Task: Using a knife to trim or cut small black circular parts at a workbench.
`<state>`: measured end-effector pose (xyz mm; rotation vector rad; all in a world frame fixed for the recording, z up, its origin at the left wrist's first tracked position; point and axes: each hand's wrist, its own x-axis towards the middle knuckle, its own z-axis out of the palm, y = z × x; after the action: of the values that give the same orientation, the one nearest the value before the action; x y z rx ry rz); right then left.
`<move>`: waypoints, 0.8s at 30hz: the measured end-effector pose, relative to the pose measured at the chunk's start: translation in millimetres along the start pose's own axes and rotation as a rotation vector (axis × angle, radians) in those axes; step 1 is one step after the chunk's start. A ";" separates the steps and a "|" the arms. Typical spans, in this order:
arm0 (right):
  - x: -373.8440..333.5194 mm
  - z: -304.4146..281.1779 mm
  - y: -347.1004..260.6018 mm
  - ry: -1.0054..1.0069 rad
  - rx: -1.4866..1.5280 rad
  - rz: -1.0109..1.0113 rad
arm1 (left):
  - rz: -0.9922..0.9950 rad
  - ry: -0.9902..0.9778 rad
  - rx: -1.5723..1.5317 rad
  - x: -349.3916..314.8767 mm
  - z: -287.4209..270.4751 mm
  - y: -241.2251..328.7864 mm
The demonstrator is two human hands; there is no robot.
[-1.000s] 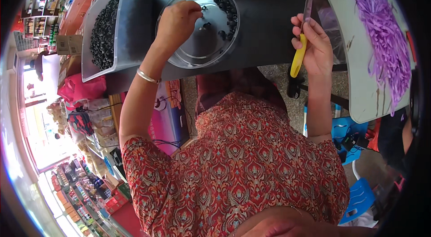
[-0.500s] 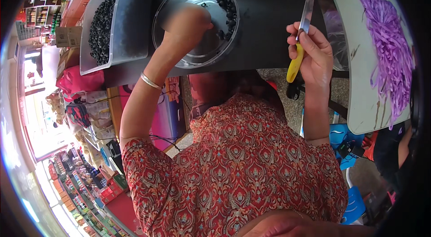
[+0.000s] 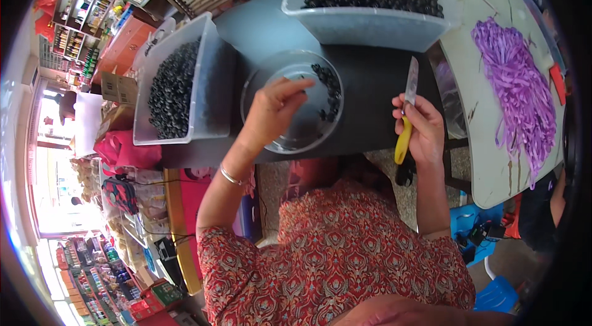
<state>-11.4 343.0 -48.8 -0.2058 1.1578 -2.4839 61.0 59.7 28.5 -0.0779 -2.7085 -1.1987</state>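
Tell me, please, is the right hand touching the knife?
Touching. The head view shows the right hand holding the knife between thumb and fingers, near where its blade meets the yellow handle.

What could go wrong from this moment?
The right hand grips the knife close to where blade meets handle, so a slip might cut a finger. The dish sits near the front edge of the table; a nudge could send it off. The left hand is over the dish and might knock some black pieces out.
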 end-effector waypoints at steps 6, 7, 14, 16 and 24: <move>0.3 -3.9 1.3 0.059 -0.002 0.007 | -0.129 -0.006 -0.339 -18.6 -1.5 -4.7; 0.8 -2.6 0.2 0.053 -0.008 0.011 | -0.221 0.029 -0.502 -21.5 -3.9 -2.8; 3.5 -4.7 -5.3 0.029 -0.026 0.089 | -0.257 0.143 -0.801 -40.4 -10.8 4.9; 7.5 1.8 -8.2 0.010 -0.031 0.083 | -0.211 0.152 -0.652 -43.1 -12.0 4.3; 24.1 83.9 -31.9 -0.227 -0.256 -0.020 | 0.065 0.184 -0.432 -41.2 -18.3 12.4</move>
<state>-18.0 292.7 29.2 -0.5569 1.3747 -2.2516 105.6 55.5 42.0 -0.1047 -2.2349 -1.6588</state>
